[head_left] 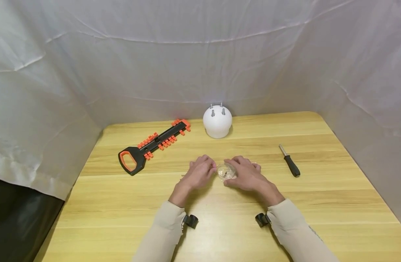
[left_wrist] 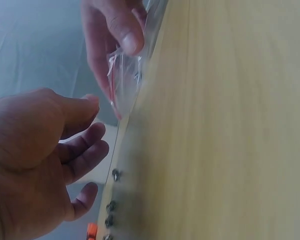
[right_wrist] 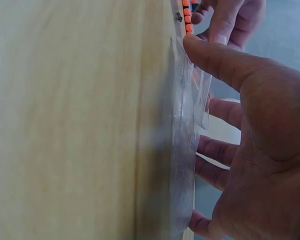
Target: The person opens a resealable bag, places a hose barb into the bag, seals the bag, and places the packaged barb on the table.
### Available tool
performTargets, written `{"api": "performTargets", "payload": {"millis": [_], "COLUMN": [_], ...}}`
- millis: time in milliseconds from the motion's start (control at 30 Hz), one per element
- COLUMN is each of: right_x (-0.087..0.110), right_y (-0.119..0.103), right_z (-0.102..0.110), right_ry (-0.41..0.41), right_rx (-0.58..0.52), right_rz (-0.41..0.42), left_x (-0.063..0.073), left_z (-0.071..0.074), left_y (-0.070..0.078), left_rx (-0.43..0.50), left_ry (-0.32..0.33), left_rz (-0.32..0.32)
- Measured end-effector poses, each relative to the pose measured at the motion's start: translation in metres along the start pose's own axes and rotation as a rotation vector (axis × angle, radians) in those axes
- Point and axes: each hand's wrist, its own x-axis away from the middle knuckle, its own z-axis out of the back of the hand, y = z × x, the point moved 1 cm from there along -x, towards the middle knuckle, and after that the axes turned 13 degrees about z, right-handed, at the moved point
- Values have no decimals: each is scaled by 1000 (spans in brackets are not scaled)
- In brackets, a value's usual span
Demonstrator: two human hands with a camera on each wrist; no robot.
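Observation:
A small clear plastic bag (head_left: 225, 171) with a few dark bits inside lies in front of me. My right hand (head_left: 247, 174) holds it, thumb on the near side and fingers along the far side; a red strip on the bag (left_wrist: 112, 82) shows in the left wrist view. My left hand (head_left: 199, 172) is just left of the bag, its thumb and fingers loosely bent and apart in the left wrist view. Several small metal screws (left_wrist: 116, 175) are on the wooden table (head_left: 216, 233) beyond the left hand.
At the back stands a white rounded piece (head_left: 217, 123) with metal pins sticking up. A black and orange tool with a loop handle (head_left: 154, 143) lies back left, and a black-handled screwdriver (head_left: 291, 165) lies to the right. Grey sheeting (head_left: 187, 65) surrounds the table's back and sides.

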Motion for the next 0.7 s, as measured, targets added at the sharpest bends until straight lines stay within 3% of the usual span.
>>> {"api": "performTargets", "payload": {"millis": [400, 700], "right_x": [0, 1], "right_y": [1, 0], "right_z": [0, 1], "right_ry": [-9, -18], "right_rx": [16, 7], "right_rz": [-2, 6], "left_x": [-9, -10], "left_z": [-8, -9], "left_y": [19, 15], "left_rx": [-43, 19], "left_ry": [-36, -45], "left_rz": [2, 28]}}
